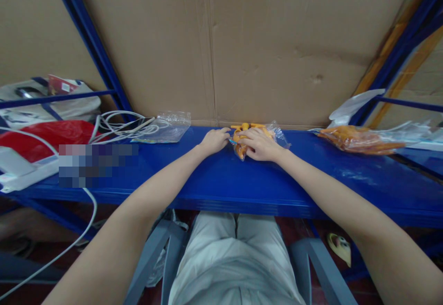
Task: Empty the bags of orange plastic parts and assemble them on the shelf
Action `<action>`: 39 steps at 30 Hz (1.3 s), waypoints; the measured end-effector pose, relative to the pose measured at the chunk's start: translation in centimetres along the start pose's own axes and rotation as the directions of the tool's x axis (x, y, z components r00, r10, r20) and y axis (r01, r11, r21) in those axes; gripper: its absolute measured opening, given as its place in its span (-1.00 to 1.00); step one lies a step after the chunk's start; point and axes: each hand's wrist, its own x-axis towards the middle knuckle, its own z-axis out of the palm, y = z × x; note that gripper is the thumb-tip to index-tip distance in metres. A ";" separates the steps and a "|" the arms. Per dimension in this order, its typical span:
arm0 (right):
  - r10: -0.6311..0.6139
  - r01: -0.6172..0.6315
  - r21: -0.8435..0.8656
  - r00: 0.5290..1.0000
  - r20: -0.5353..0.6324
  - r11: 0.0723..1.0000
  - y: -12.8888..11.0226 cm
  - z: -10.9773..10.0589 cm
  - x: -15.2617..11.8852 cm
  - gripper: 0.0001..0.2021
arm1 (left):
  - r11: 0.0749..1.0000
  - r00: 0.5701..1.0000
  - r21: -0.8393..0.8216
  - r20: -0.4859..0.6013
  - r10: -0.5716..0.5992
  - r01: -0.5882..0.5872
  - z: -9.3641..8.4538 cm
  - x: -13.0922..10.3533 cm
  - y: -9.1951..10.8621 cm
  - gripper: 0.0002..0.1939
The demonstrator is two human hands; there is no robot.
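Near the back edge of the blue table lies a clear plastic bag [279,135] with orange plastic pieces [245,126] in and around it. My right hand [260,145] rests over the orange pieces, its fingers bent and gripping the bag from the right. At the bag's left side, my left hand [215,141] has its fingers curled in, with thumb and fingertips pinching the bag's edge. The pieces' shapes are partly hidden under my right hand, and an orange end pokes out toward me below its fingers.
On the blue table [221,180], another bag of orange pieces [360,140] lies at the right. To the left are a flat clear bag [169,127], coiled white cable [121,127], a red bag [44,136] and a white power strip [31,173]. A cardboard wall [242,51] stands behind.
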 end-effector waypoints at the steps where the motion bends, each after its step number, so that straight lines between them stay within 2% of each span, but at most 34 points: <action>1: 0.004 -0.004 0.003 1.000 0.013 1.000 -0.1 -0.1 -0.1 -0.57 | 1.000 1.000 -0.007 0.002 -0.005 0.005 0.0 0.0 0.0 -0.71; 5: 0.006 -0.008 0.020 0.996 0.084 1.000 -0.2 -0.4 -0.3 -0.45 | 1.000 1.000 -0.016 0.006 -0.021 0.021 -0.1 0.0 0.0 -0.71; 10: 0.036 -0.038 0.013 0.994 0.100 0.999 0.2 -0.3 -0.3 -0.25 | 0.998 0.999 -0.057 -0.035 -0.035 0.033 0.4 0.2 -0.4 -0.69; 14: 0.050 -0.048 -0.024 0.994 0.099 0.999 0.2 0.0 -0.2 -0.37 | 0.966 0.994 -0.259 -0.104 -0.037 0.009 1.3 0.9 -1.2 -0.67; 17: 0.054 -0.048 -0.064 0.994 0.095 0.997 0.2 -0.1 -0.1 -0.44 | 0.909 0.987 -0.415 -0.129 -0.100 0.039 1.8 1.3 -1.7 -0.66; 21: 0.061 -0.049 -0.116 0.993 0.102 0.992 0.4 -0.3 0.0 -0.38 | 0.807 0.966 -0.584 -0.153 -0.209 0.082 1.8 1.6 -1.7 -0.64; 26: 0.104 -0.077 -0.240 0.989 0.102 0.968 0.8 -0.5 0.0 -0.27 | 0.755 0.923 -0.656 -0.290 -0.252 0.000 1.2 1.6 -1.3 -0.72; 30: 0.183 -0.153 -0.322 0.981 0.065 0.934 1.2 -1.3 -0.2 -0.35 | 0.735 0.907 -0.677 -0.335 -0.256 -0.042 0.9 1.4 -1.2 -0.75; 34: 0.383 -0.345 -0.405 0.924 0.013 0.847 1.5 -2.7 -0.4 -0.42 | 0.669 0.901 -0.741 -0.331 -0.279 -0.065 1.0 1.5 -1.2 -0.81; 37: 0.539 -0.480 -0.436 0.842 0.012 0.761 1.7 -3.2 -0.6 -0.43 | 0.589 0.911 -0.808 -0.265 -0.317 -0.031 1.2 1.7 -1.5 -0.77; 39: 0.627 -0.571 -0.399 0.779 0.016 0.718 2.0 -2.9 -0.8 -0.43 | 0.554 0.932 -0.833 -0.193 -0.306 0.010 1.5 1.8 -1.8 -0.77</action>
